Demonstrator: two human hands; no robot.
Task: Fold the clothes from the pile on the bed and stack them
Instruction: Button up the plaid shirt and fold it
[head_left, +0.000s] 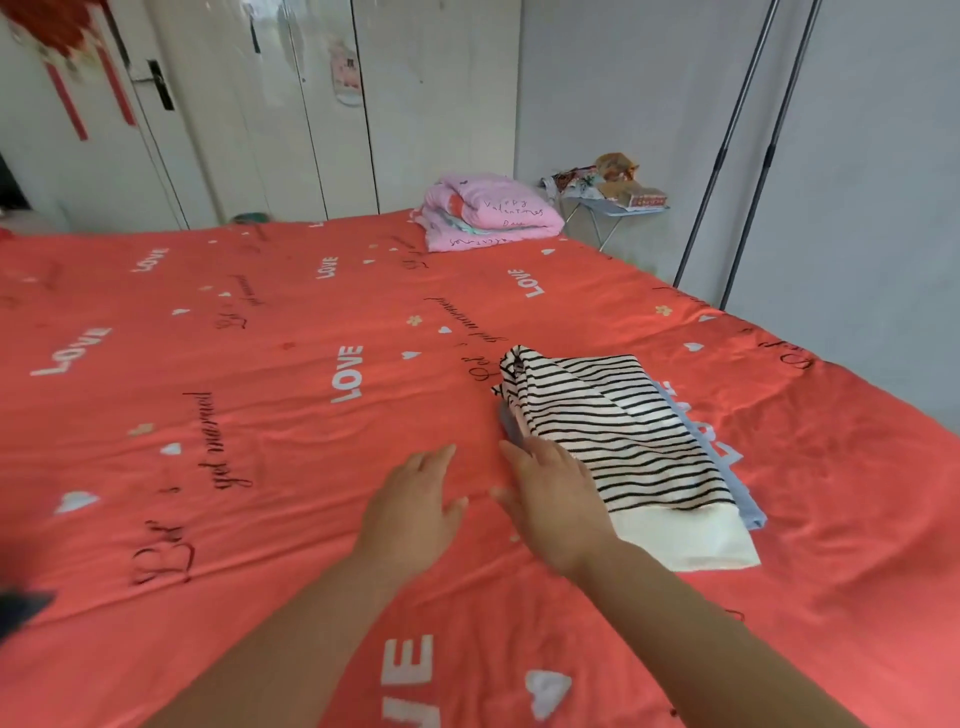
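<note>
As the striped top (613, 431) is judged soft and limp, it is best taken by its folded edge; the right hand (556, 499) and left hand (415, 504) are laid flat, nothing gripped.

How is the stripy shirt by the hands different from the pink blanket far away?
The stripy shirt has black and white stripes; the pink blanket is pink with writing. The stripy shirt lies flat and thin on a blue garment; the pink blanket is a thick, puffy bundle. The right hand rests against the stripy shirt; no hand touches the pink blanket. Both are folded and lie on the red bed.
</note>
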